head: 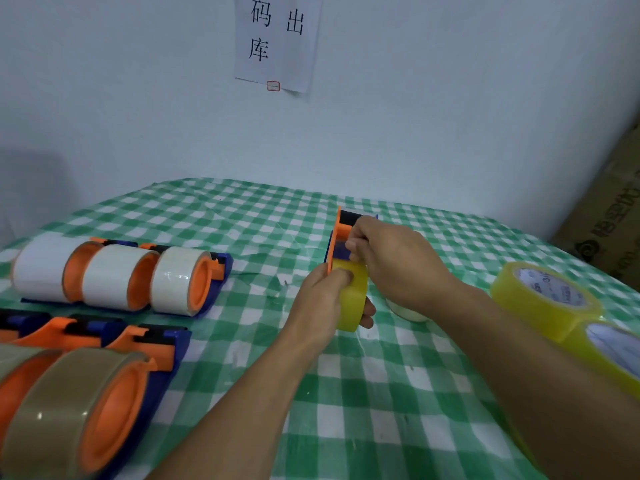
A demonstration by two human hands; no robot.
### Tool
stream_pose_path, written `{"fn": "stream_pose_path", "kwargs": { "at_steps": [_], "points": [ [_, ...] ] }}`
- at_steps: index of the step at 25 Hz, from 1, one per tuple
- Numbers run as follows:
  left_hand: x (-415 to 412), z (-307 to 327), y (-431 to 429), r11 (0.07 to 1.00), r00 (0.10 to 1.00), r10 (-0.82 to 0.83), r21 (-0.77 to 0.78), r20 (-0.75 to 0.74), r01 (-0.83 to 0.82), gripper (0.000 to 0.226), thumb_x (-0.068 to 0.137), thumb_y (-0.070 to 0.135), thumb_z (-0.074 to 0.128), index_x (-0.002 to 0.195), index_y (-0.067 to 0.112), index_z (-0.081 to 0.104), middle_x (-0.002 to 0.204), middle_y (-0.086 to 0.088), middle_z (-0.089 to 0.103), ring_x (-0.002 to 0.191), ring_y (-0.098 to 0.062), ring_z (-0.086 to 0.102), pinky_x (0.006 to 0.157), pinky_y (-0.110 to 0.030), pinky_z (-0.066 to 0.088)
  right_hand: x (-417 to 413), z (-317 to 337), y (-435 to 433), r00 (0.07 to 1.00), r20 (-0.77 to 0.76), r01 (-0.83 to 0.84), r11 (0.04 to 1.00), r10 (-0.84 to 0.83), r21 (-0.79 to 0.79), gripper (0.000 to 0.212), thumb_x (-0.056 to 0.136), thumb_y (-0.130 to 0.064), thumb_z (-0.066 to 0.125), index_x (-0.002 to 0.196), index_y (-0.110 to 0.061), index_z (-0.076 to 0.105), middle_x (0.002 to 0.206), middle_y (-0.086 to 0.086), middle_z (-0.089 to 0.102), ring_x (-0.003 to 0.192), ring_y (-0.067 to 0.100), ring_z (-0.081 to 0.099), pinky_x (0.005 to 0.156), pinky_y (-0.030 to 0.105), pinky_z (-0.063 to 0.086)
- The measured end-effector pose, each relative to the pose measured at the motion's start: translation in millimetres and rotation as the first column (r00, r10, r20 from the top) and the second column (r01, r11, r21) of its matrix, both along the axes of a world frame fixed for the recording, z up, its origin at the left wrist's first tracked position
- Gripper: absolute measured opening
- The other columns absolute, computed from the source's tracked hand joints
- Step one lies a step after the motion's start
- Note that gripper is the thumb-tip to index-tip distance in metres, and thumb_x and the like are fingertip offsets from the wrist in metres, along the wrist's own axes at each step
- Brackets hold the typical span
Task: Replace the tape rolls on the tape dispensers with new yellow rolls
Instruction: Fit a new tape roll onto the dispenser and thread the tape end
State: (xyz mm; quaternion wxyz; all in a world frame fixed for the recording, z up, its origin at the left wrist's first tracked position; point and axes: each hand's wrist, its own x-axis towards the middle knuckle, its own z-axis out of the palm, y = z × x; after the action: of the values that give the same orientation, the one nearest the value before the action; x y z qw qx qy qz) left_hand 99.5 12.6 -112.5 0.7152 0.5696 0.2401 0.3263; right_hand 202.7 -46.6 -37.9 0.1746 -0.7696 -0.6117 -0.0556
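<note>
Left hand (325, 296) is gripping the roll (353, 301), right hand (391, 258) is pinching the dispenser (341, 225); if either slips, the roll is going on skewed.

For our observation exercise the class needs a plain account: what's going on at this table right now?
A person holds an orange-and-blue tape dispenser carrying a yellow roll. The left hand grips the roll, and the right hand pinches the dispenser near its top. To the left sit dispensers with white rolls and brown rolls. Spare yellow rolls lie at the right.
</note>
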Motion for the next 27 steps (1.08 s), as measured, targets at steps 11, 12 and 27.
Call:
{"fn": "stream_pose_path", "kwargs": {
  "at_steps": [11,12,27],
  "points": [
    [-1,6,-4,0.998,0.998,0.042,0.051,-0.04,-0.04,0.034,0.103,0.04,0.051,0.098,0.009,0.064,0.066,-0.016,0.069,0.057,-0.028,0.067,0.068,-0.039,0.057,6,15,10,0.998,0.049,0.038,0.997,-0.041,0.074,0.012,0.101,-0.013,0.048,0.093,-0.019,0.053,0.082,-0.009,0.051,0.077,0.016,0.048,0.061,0.035,0.034],
    [-1,6,-4,0.999,0.999,0.035,0.028,-0.024,-0.035,0.03,0.102,0.035,0.052,0.099,0.008,0.065,0.065,-0.017,0.068,0.056,-0.029,0.066,0.065,-0.038,0.057,8,16,11,0.998,0.039,0.041,0.995,-0.045,0.095,0.013,0.101,-0.012,0.048,0.091,-0.017,0.055,0.085,-0.005,0.052,0.081,0.02,0.049,0.063,0.035,0.036],
    [-1,1,-4,0.999,0.999,0.034,0.016,0.015,-0.035,0.026,0.1,0.031,0.058,0.107,0.006,0.064,0.064,-0.015,0.067,0.057,-0.027,0.064,0.062,-0.037,0.057,19,33,23,0.999,0.016,0.043,0.998,-0.044,0.035,0.009,0.103,-0.017,0.046,0.102,-0.017,0.054,0.097,0.0,0.07,0.09,0.026,0.064,0.085,0.044,0.052]
  ]
}}
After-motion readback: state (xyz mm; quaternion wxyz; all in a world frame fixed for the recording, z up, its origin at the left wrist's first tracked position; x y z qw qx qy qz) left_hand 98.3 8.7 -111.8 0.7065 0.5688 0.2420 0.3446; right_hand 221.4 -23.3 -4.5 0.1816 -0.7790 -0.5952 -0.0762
